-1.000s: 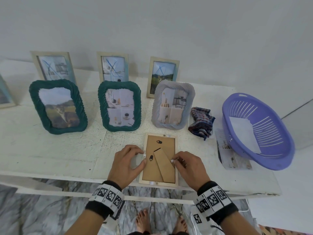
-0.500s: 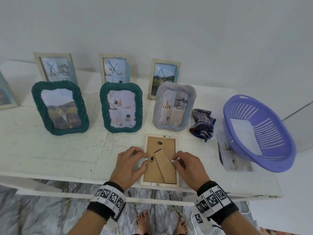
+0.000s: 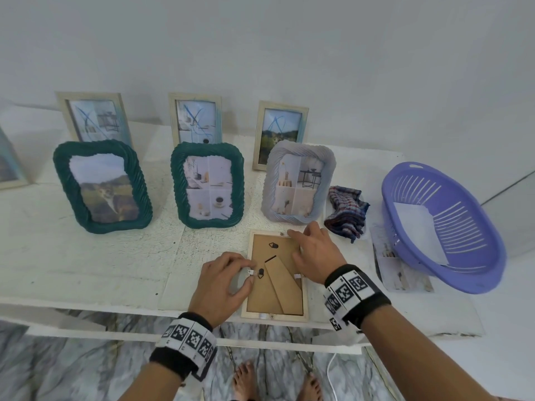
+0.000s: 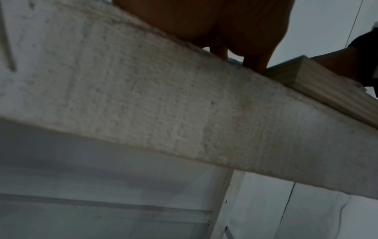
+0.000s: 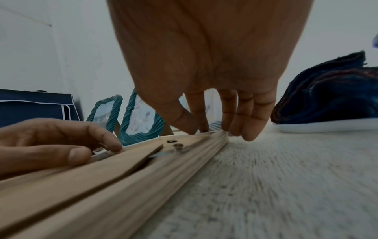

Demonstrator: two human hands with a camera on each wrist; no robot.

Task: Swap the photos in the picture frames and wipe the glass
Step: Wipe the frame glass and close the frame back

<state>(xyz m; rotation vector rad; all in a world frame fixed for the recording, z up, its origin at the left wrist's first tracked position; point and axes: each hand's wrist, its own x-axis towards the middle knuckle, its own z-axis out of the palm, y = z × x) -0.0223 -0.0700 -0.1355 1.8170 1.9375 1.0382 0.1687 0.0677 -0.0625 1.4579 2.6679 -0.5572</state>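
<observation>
Progress: wooden frame point(image 3: 276, 274) lies face down low in the middle of the picture, back still on, no photo swapped, cloth point(image 3: 346, 212) unused | left hand point(image 3: 221, 285) pinches a side clip | right hand point(image 3: 315, 253) open, fingertips point(image 5: 204, 127) touching the frame's top edge

A purple slotted plastic basket point(image 3: 451, 227) sits tilted at the right end of the white table point(image 3: 86, 256), a white sheet of paper point(image 3: 417, 227) lying inside it. Under its near-left edge, printed sheets point(image 3: 396, 270) lie flat on the tabletop. Below the near edge of the table, grey marbled floor point(image 3: 58, 369) shows, with two bare feet point(image 3: 246, 383) and a thin white cable point(image 3: 330, 377) beside them. In the right wrist view, a dark blue fabric case with white piping point(image 5: 36, 106) stands far off against the wall.
</observation>
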